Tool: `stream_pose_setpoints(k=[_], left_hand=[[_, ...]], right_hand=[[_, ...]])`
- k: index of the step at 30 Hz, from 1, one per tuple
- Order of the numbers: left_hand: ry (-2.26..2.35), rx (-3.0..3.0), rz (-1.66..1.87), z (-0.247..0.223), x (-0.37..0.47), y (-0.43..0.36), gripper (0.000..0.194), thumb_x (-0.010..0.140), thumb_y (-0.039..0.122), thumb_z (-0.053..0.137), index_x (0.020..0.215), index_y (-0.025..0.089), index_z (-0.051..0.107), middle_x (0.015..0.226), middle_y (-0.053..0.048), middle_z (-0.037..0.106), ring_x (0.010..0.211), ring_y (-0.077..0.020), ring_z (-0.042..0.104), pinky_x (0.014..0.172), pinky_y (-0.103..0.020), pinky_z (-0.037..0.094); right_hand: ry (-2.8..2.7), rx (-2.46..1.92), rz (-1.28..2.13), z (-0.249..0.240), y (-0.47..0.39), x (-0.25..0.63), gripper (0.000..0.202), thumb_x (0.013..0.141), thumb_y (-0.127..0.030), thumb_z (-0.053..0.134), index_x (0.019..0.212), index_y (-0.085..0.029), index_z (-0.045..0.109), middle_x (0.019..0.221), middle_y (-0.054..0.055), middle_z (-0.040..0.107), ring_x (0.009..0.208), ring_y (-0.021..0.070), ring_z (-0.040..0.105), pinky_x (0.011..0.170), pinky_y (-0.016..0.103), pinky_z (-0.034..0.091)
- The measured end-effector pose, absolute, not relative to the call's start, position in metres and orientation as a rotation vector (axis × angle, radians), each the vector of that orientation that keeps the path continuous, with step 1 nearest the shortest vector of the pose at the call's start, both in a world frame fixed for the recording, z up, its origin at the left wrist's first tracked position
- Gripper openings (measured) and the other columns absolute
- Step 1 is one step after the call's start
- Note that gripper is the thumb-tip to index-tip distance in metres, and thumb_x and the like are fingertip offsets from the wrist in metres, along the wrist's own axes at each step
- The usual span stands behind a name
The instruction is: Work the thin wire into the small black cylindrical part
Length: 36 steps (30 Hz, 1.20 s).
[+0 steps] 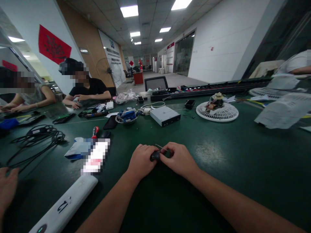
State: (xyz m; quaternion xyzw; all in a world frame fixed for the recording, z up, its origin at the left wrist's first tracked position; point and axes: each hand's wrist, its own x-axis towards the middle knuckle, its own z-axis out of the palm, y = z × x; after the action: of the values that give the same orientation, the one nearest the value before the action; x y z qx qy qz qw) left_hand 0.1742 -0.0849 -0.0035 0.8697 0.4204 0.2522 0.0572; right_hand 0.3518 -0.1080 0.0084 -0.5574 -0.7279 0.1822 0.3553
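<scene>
Above the dark green table, my left hand grips a small black object between thumb and fingers. My right hand meets it from the other side, thumb at the object's right edge. A thin metal rod slants out from the curled fingers of my right hand, over the top of the black object. The exact shape of the black object is hidden by my fingers.
Farther back lie a silver drive box, a bowl of blue items and a white fan grille. Left are black cables, a white device and another person's hand. People sit at the far left.
</scene>
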Motion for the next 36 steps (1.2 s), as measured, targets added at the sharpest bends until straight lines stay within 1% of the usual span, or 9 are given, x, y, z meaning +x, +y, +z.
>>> stream_pose_setpoints(k=[6, 13, 17, 22, 25, 29, 33, 36], left_hand=[[1.276, 2.657, 0.822, -0.002, 0.174, -0.086, 0.020, 0.076, 0.011, 0.064, 0.093, 0.021, 0.064, 0.091, -0.001, 0.070, 0.086, -0.0192, 0.062, 0.077, -0.035, 0.040], [1.282, 2.617, 0.814, -0.001, 0.175, -0.087, 0.025, 0.076, 0.010, 0.063, 0.098, 0.022, 0.064, 0.096, -0.001, 0.070, 0.089, -0.0195, 0.062, 0.080, -0.036, 0.040], [1.288, 2.607, 0.782, 0.001, 0.175, -0.088, 0.024, 0.077, 0.011, 0.062, 0.098, 0.022, 0.063, 0.097, -0.002, 0.070, 0.090, -0.0197, 0.062, 0.081, -0.036, 0.041], [1.292, 2.632, 0.791, 0.001, 0.174, -0.088, 0.025, 0.075, 0.010, 0.064, 0.097, 0.022, 0.063, 0.095, -0.002, 0.070, 0.090, -0.0198, 0.062, 0.081, -0.037, 0.041], [1.278, 2.659, 0.771, 0.001, 0.174, -0.087, 0.024, 0.075, 0.009, 0.063, 0.096, 0.022, 0.064, 0.094, -0.002, 0.070, 0.089, -0.0198, 0.061, 0.080, -0.036, 0.040], [1.278, 2.674, 0.771, 0.000, 0.174, -0.087, 0.025, 0.074, 0.008, 0.062, 0.094, 0.022, 0.064, 0.092, -0.001, 0.070, 0.087, -0.0195, 0.061, 0.080, -0.036, 0.040], [1.298, 2.664, 0.755, -0.001, 0.174, -0.086, 0.025, 0.072, 0.007, 0.062, 0.093, 0.022, 0.064, 0.092, -0.001, 0.069, 0.087, -0.0199, 0.060, 0.079, -0.036, 0.040], [1.318, 2.642, 0.757, 0.000, 0.175, -0.087, 0.023, 0.072, 0.007, 0.062, 0.091, 0.022, 0.064, 0.091, -0.001, 0.069, 0.086, -0.0198, 0.060, 0.079, -0.036, 0.041]], right_hand=[[-1.836, -1.516, 0.541, 0.012, -0.112, 0.347, 0.015, 0.075, -0.032, 0.061, 0.073, -0.021, 0.071, 0.074, 0.002, 0.069, 0.064, 0.0155, 0.060, 0.058, 0.026, 0.040], [-1.801, -1.503, 0.562, 0.006, -0.110, 0.348, 0.014, 0.078, -0.029, 0.058, 0.073, -0.021, 0.069, 0.075, 0.001, 0.070, 0.070, 0.0166, 0.062, 0.063, 0.026, 0.041], [-1.785, -1.501, 0.638, 0.005, -0.108, 0.349, 0.016, 0.079, -0.029, 0.057, 0.073, -0.021, 0.069, 0.072, 0.001, 0.070, 0.066, 0.0161, 0.062, 0.059, 0.026, 0.040], [-1.767, -1.513, 0.768, 0.006, -0.106, 0.352, 0.018, 0.076, -0.032, 0.061, 0.070, -0.019, 0.071, 0.062, 0.001, 0.067, 0.055, 0.0136, 0.057, 0.050, 0.023, 0.036], [-1.746, -1.507, 0.871, 0.004, -0.104, 0.354, 0.019, 0.075, -0.035, 0.064, 0.071, -0.018, 0.073, 0.059, 0.000, 0.064, 0.051, 0.0118, 0.053, 0.046, 0.022, 0.033], [-1.741, -1.494, 0.931, 0.002, -0.102, 0.354, 0.019, 0.072, -0.034, 0.066, 0.075, -0.017, 0.073, 0.059, -0.001, 0.062, 0.050, 0.0103, 0.049, 0.045, 0.021, 0.032], [-1.754, -1.460, 0.901, 0.001, -0.103, 0.352, 0.014, 0.071, -0.030, 0.066, 0.073, -0.017, 0.070, 0.058, -0.002, 0.059, 0.050, 0.0097, 0.048, 0.046, 0.021, 0.033], [-1.769, -1.415, 0.848, 0.001, -0.106, 0.351, 0.012, 0.073, -0.028, 0.064, 0.073, -0.018, 0.069, 0.058, -0.002, 0.060, 0.050, 0.0098, 0.049, 0.047, 0.021, 0.035]])
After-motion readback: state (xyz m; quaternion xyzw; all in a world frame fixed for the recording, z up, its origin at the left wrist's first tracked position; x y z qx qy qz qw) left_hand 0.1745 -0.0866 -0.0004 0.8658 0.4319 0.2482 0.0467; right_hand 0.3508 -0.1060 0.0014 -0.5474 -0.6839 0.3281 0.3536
